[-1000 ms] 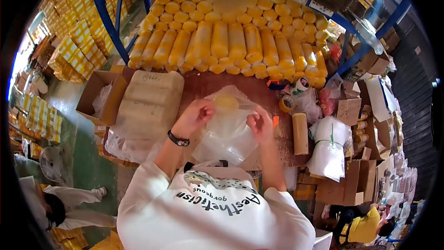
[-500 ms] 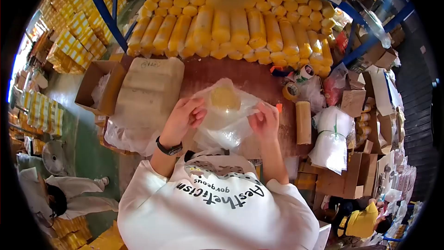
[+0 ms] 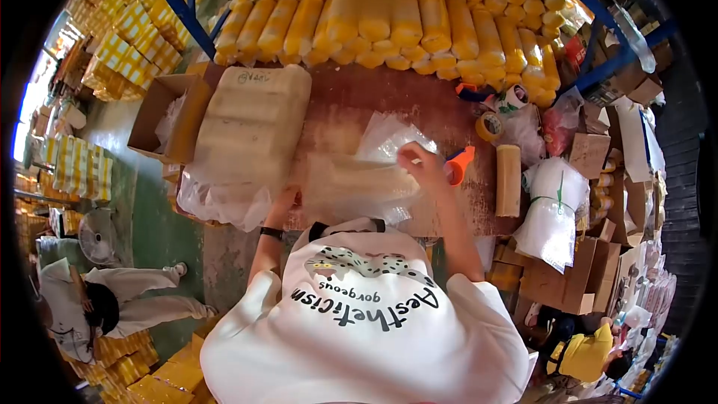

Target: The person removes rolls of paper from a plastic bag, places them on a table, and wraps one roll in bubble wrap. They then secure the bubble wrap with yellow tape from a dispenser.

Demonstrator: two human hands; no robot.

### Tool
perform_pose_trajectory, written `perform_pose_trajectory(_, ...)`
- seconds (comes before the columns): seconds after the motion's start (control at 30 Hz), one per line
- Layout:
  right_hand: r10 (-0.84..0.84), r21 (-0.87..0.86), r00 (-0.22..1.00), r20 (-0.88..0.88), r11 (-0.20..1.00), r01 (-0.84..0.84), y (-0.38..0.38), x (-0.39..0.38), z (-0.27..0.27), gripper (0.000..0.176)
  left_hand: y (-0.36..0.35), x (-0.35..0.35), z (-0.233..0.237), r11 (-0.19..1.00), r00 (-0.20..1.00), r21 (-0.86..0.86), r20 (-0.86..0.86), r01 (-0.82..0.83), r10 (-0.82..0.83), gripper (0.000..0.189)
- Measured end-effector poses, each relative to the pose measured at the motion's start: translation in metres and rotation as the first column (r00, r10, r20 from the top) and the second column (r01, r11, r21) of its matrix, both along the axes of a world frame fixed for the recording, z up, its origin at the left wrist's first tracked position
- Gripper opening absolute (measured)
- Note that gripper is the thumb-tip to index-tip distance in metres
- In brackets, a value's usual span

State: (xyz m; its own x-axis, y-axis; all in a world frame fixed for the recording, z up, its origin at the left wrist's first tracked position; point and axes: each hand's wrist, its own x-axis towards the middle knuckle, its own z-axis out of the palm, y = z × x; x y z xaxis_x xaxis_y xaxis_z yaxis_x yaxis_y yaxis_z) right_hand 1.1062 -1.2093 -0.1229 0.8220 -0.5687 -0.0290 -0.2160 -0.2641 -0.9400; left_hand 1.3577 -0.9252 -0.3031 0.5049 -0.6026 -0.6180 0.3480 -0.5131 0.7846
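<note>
Between frames the clear bag (image 3: 351, 187) had gone from upright to flat along the near edge of the table (image 3: 351, 105). Right hand (image 3: 417, 161) pinched its loose film; left hand (image 3: 284, 198) lay at its other end, grip not discernible. Both ends wanted support, film taut.

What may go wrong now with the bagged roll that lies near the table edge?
1. The clear plastic bag with a pale roll inside lies along the near edge of the brown table; it might roll off.
2. The right hand pinches the bag beside the orange plastic tool; if that is a cutter, it might nick fingers or film.
3. The left hand is partly hidden, so its hold looks uncertain.
</note>
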Motion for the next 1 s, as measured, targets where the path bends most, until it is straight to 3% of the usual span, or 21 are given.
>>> perform_pose_trajectory(0.1, -0.030, -0.500, 0.981, -0.191, 0.863, -0.071, -0.025, -0.035, -0.028, 0.040, -0.007, -0.003, 0.030, 0.978, 0.904, -0.187, 0.397, -0.087, 0.157, 0.023)
perform_pose_trajectory(0.13, 0.007, -0.533, 0.978, -0.207, 0.838, -0.119, -0.024, -0.037, -0.037, 0.043, -0.016, -0.006, 0.050, 0.986, 0.746, -0.166, 0.659, 0.016, 0.099, 0.026)
perform_pose_trajectory(0.17, 0.043, -0.565, 0.974, -0.224, 0.808, -0.165, -0.024, -0.039, -0.046, 0.047, -0.028, -0.013, 0.073, 0.987, 0.512, -0.116, 0.858, 0.109, 0.044, 0.029)
perform_pose_trajectory(0.2, 0.076, -0.598, 0.967, -0.243, 0.773, -0.211, -0.024, -0.042, -0.053, 0.050, -0.048, -0.028, 0.101, 0.947, 0.372, -0.139, 0.928, 0.290, 0.022, 0.030)
perform_pose_trajectory(0.23, 0.124, -0.644, 0.978, -0.167, 0.738, -0.203, -0.022, -0.037, -0.058, 0.042, -0.064, -0.039, 0.120, 0.879, 0.221, -0.126, 0.975, 0.460, 0.025, 0.031)
perform_pose_trajectory(0.33, 0.061, -0.645, 0.901, -0.431, 0.677, -0.354, -0.019, -0.023, -0.059, 0.025, -0.086, -0.041, 0.100, 0.737, -0.057, 0.002, 0.997, 0.675, 0.050, 0.026)
perform_pose_trajectory(0.43, 0.021, -0.618, 0.987, -0.158, 0.777, -0.115, -0.026, -0.019, -0.066, 0.012, -0.102, -0.034, 0.074, 0.772, -0.021, 0.372, 0.906, 0.515, -0.422, 0.018)
perform_pose_trajectory(0.53, 0.019, -0.723, 1.000, -0.022, 0.690, -0.029, -0.030, -0.018, -0.060, 0.009, -0.109, -0.032, 0.114, 0.847, 0.031, 0.153, 0.980, 0.508, -0.195, 0.014)
perform_pose_trajectory(0.73, -0.067, -0.730, 0.998, 0.015, 0.682, 0.057, -0.037, -0.024, -0.038, 0.010, -0.113, -0.041, 0.138, 0.818, -0.033, 0.101, 0.994, 0.567, -0.100, 0.020)
perform_pose_trajectory(0.83, -0.094, -0.790, 0.995, -0.045, 0.613, 0.022, -0.042, -0.028, -0.037, 0.012, -0.114, -0.045, 0.153, 0.785, -0.063, 0.093, 0.996, 0.613, -0.068, 0.023)
perform_pose_trajectory(0.93, -0.092, -0.706, 0.830, -0.550, 0.583, -0.403, -0.045, -0.026, -0.045, 0.027, -0.121, -0.044, 0.117, 0.740, -0.158, 0.147, 0.986, 0.657, -0.055, 0.019)
perform_pose_trajectory(1.0, -0.102, -0.774, 0.894, -0.435, 0.550, -0.314, -0.015, -0.013, -0.052, 0.047, -0.114, -0.045, 0.112, 0.798, -0.060, 0.145, 0.989, 0.585, -0.136, 0.016)
